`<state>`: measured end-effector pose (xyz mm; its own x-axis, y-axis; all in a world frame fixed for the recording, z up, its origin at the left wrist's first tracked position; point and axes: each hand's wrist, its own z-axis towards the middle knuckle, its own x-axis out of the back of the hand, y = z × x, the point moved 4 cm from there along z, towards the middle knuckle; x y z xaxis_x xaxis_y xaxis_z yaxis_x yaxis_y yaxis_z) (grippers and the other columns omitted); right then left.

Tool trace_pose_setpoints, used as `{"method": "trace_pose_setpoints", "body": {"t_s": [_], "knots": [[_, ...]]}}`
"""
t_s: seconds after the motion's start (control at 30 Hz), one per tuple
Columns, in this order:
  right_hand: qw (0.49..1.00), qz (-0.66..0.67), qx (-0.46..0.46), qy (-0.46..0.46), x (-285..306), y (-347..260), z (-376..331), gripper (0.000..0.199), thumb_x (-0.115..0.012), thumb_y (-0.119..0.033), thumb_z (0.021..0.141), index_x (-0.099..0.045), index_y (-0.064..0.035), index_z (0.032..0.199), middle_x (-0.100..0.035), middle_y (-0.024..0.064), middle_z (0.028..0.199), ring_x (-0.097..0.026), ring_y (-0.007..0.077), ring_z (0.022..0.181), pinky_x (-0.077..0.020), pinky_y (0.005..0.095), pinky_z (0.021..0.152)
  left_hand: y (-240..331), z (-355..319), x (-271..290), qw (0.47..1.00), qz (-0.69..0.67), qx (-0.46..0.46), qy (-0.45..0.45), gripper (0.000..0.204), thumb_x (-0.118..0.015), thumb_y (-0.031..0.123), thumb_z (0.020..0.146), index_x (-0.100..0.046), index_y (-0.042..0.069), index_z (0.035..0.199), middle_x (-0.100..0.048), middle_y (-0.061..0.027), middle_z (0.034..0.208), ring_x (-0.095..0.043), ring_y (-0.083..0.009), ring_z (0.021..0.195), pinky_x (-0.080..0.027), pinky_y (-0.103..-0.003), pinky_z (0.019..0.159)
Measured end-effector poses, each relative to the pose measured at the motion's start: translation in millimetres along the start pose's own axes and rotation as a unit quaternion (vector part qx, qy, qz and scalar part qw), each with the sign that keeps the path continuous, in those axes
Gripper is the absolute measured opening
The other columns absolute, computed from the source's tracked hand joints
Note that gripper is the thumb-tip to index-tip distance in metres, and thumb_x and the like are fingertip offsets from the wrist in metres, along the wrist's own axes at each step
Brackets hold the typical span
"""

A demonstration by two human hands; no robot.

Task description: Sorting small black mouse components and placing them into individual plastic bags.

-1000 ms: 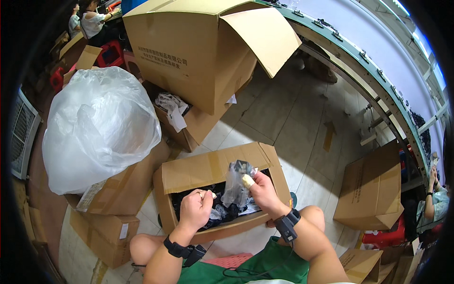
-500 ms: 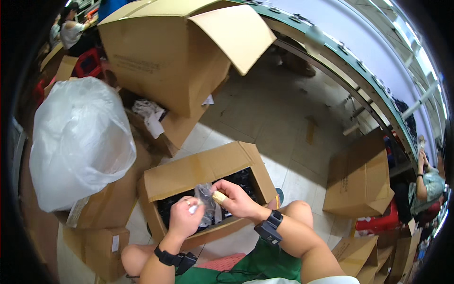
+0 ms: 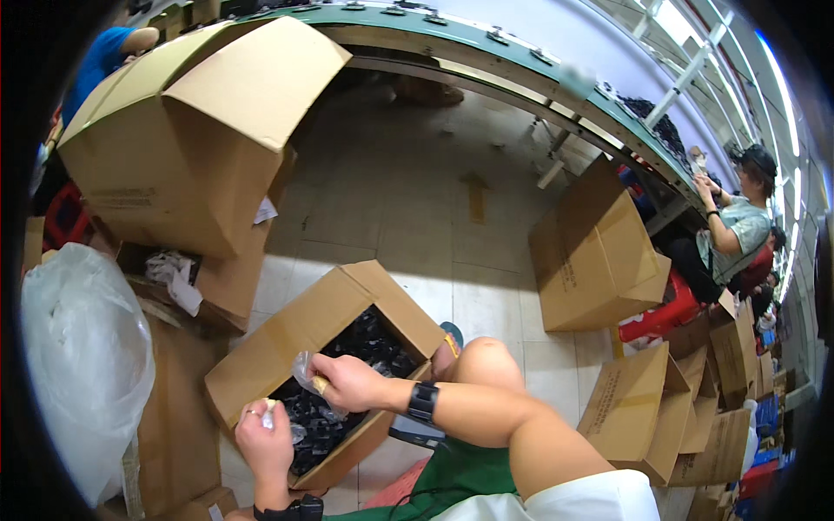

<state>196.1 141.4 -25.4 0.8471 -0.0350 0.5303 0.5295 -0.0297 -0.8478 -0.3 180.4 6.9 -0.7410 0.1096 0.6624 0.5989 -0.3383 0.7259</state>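
Observation:
An open cardboard box (image 3: pixel 278 334) stands on the floor in front of my knees, filled with small black parts (image 3: pixel 369 343). My right hand (image 3: pixel 352 382) is closed over the box, gripping a crumpled clear plastic bag (image 3: pixel 302 369) that sticks out past its fingers. A yellowish cover wraps its thumb. Lower and to the left, my left hand (image 3: pixel 265 443) is curled at the box's near left side, its fingertips pinched together beside a whitish piece. What the left fingers hold is too small to tell. Clear plastic (image 3: pixel 297 432) shows next to them, above the black parts.
A big open carton (image 3: pixel 165 174) stands at the far left, near a large white plastic sack (image 3: pixel 82 365). Another carton (image 3: pixel 591 252) stands right, below a long green workbench (image 3: pixel 486 52). A person (image 3: pixel 734 226) sits there; several open cartons (image 3: pixel 643 408) stand nearer me.
My view has swung to the right. My hands, earlier close together with the clear bag between them, are now apart; the bag stays with the right hand, and the left is lower.

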Motion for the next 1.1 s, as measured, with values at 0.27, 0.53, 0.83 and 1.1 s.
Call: {"method": "trace_pose_setpoints", "body": {"t_s": [0.27, 0.53, 0.83, 1.1], "knots": [[0.795, 0.586, 0.059, -0.145, -48.0, -5.6, -5.8, 0.024, -0.059, -0.029, 0.096, -0.061, -0.0074, 0.105, -0.062, -0.0039, 0.09, -0.057, 0.0096, 0.084, -0.0489, 0.0285, 0.073, -12.0, -4.2, -44.9, 0.831, -0.491, 0.262, 0.001, 0.034, -0.047, 0.032, 0.103, -0.059, 0.003, 0.116, -0.062, -0.0103, 0.112, -0.06, -0.0192, 0.103, -0.049, -0.035, 0.09], [0.798, 0.601, 0.029, -0.014, -95.9, -7.6, 15.8, 0.039, -0.066, -0.039, 0.091, -0.058, -0.0084, 0.114, -0.063, 0.0017, 0.095, -0.056, 0.0125, 0.088, -0.0489, 0.0297, 0.075, 1.4, -5.1, -34.1, 0.97, -0.233, -0.033, 0.066, 0.035, -0.054, 0.029, 0.1, -0.059, -0.001, 0.118, -0.062, -0.018, 0.115, -0.062, -0.0279, 0.098, -0.05, -0.041, 0.086], [0.94, 0.332, 0.082, -0.016, -75.9, -3.9, 11.6, 0.03, -0.066, -0.032, 0.091, -0.066, -0.0035, 0.097, -0.066, 0.0072, 0.083, -0.058, 0.0179, 0.074, -0.0499, 0.0335, 0.067, 14.2, -1.2, -13.0, 0.957, -0.253, -0.077, 0.121, 0.036, -0.056, 0.024, 0.101, -0.059, -0.008, 0.117, -0.062, -0.0222, 0.112, -0.061, -0.0322, 0.095, -0.049, -0.039, 0.084], [0.906, 0.113, 0.404, 0.059, -60.2, -43.9, -8.6, 0.024, -0.057, -0.016, 0.09, -0.058, -0.0001, 0.108, -0.059, 0.0208, 0.105, -0.054, 0.0414, 0.098, -0.0451, 0.0463, 0.088, 10.1, -2.0, -24.0, 0.96, -0.261, 0.036, -0.099, 0.04, -0.055, 0.028, 0.101, -0.061, -0.005, 0.122, -0.062, -0.0215, 0.122, -0.058, -0.0302, 0.11, -0.044, -0.041, 0.096]]}}
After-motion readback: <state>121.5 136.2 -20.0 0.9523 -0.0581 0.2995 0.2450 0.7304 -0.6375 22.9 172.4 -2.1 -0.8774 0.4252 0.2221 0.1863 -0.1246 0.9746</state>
